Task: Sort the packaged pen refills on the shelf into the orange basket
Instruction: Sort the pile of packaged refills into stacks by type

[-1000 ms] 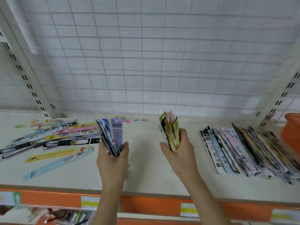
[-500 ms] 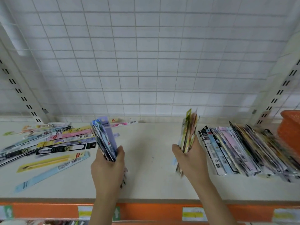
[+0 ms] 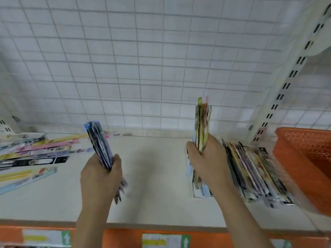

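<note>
Above the white shelf [image 3: 157, 176], the left hand [image 3: 100, 178] grips a blue-purple refill bundle [image 3: 99, 142], the right hand [image 3: 207, 161] a yellowish bundle [image 3: 202, 122], near the orange plastic basket [image 3: 293, 158].

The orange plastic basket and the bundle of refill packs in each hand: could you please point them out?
Orange plastic basket [image 3: 293, 158]: head view, near wall.
Blue-purple refill bundle [image 3: 100, 142]: head view, upper half.
Yellow-green refill bundle [image 3: 202, 122]: head view, upper half.

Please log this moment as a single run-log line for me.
left hand: holds blue refill bundle | right hand: holds yellow-green bundle upright beside sorted row | orange basket: far right
</note>
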`<state>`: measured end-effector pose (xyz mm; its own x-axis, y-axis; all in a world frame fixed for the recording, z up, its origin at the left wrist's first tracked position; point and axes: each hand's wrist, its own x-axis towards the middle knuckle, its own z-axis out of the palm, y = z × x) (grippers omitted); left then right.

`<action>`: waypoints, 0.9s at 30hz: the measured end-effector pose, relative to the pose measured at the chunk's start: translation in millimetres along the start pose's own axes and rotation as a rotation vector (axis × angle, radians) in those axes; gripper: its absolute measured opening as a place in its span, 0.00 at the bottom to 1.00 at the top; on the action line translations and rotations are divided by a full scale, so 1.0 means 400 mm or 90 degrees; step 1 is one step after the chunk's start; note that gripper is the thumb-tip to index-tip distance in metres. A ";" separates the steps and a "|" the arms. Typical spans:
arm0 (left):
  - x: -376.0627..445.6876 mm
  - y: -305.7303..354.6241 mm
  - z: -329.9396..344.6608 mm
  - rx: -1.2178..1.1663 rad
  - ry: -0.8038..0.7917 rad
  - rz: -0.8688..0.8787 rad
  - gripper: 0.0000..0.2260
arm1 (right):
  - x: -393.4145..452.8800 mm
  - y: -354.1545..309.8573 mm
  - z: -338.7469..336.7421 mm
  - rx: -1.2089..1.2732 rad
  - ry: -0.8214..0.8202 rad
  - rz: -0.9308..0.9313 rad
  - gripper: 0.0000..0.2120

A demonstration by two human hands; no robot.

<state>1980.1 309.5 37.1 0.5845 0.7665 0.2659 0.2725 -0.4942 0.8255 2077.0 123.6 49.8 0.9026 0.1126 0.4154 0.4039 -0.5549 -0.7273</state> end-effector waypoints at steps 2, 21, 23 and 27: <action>-0.034 0.052 0.048 -0.026 -0.027 0.005 0.14 | 0.034 0.030 -0.096 -0.021 -0.001 0.006 0.17; -0.199 0.282 0.298 0.037 -0.235 0.030 0.16 | 0.097 0.352 -0.292 -0.163 -0.190 0.210 0.33; -0.194 0.290 0.296 0.053 -0.254 0.021 0.17 | 0.093 0.351 -0.290 -0.135 -0.182 0.193 0.24; -0.180 0.308 0.318 0.088 -0.342 0.019 0.17 | 0.088 0.360 -0.292 -0.189 -0.127 0.144 0.17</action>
<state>2069.0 141.3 56.5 0.8910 0.4528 -0.0329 0.3266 -0.5888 0.7393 2149.4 -48.7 23.7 0.9865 0.1025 0.1281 0.1587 -0.7938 -0.5871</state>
